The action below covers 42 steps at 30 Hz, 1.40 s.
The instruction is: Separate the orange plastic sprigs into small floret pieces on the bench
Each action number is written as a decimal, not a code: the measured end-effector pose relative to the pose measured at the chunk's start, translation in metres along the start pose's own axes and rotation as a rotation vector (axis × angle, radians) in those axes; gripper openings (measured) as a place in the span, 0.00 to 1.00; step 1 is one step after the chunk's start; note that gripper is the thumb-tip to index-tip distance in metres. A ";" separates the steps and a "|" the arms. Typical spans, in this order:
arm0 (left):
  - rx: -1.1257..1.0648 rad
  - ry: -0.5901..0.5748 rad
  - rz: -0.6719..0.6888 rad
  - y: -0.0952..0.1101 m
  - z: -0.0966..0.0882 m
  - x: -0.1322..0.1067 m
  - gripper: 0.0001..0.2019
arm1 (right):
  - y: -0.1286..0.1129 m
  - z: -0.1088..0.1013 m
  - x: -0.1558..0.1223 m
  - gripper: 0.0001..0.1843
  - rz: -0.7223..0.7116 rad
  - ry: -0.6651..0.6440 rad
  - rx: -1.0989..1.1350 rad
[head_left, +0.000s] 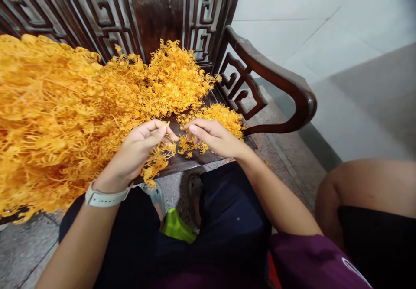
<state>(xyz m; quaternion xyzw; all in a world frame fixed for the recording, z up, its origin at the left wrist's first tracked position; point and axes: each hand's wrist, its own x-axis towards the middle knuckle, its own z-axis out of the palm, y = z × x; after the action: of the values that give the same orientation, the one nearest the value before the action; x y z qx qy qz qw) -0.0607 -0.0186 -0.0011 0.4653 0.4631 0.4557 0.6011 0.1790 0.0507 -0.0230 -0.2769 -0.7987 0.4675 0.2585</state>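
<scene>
My left hand (144, 141), with a pale watch strap on its wrist, is closed in a pinch on a yellow artificial flower sprig (156, 163). The sprig's small tip pokes up by the thumb, and its frilly florets hang below the fingers. Just to the right, my right hand (214, 136) is held palm down with loosely bent fingers, and no object shows in it. Its fingertips hover near a small heap of loose yellow florets (224, 118) on the bench seat. A big mass of yellow artificial flowers (65, 120) spreads beside and behind my left hand.
The dark carved wooden bench has a latticed backrest (159, 16) and a curved armrest (276, 68) at the right. On the floor between my feet lies a bright green object (178, 226). Another person's bare knee (351, 180) is close on my right.
</scene>
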 end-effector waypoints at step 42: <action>-0.401 -0.310 -0.188 0.014 0.003 -0.016 0.14 | 0.000 0.044 0.013 0.11 -0.047 -0.294 0.843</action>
<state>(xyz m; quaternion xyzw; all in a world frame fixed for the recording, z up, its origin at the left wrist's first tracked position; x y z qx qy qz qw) -0.0618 -0.0328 0.0151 0.3559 0.3074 0.4038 0.7847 0.1395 0.0329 -0.0398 -0.0597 -0.5725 0.7807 0.2431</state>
